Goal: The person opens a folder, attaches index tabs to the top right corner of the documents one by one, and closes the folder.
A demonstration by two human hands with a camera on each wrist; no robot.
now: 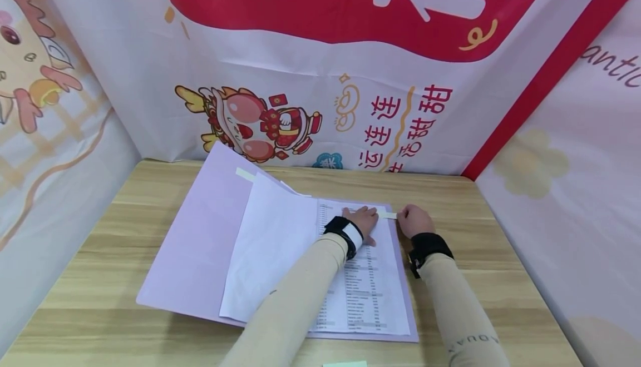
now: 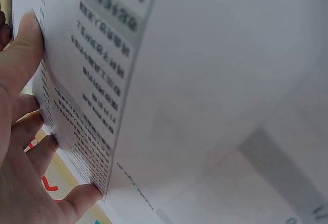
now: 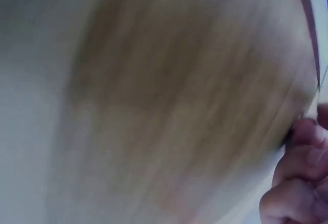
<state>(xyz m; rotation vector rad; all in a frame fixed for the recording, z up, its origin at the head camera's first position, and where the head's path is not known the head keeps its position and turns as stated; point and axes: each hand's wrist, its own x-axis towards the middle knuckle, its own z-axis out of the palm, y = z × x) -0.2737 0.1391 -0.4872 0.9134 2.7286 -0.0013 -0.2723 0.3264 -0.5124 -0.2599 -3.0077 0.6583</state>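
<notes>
A lilac folder lies spread on the table, its left cover tilted up. On its right side is a printed sheet with columns of text; a blank white sheet lies toward the left. My left hand rests with fingers spread on the upper part of the printed sheet, which also fills much of the left wrist view. Just past the folder's upper right edge, my right hand pinches the outer end of a pale strip that reaches onto the page. In the right wrist view the curled fingers show at the right edge.
Another pale strip sits on the raised left cover. At the near edge of the head view is a light green slip. The wooden table meets printed cloth walls at the back and both sides.
</notes>
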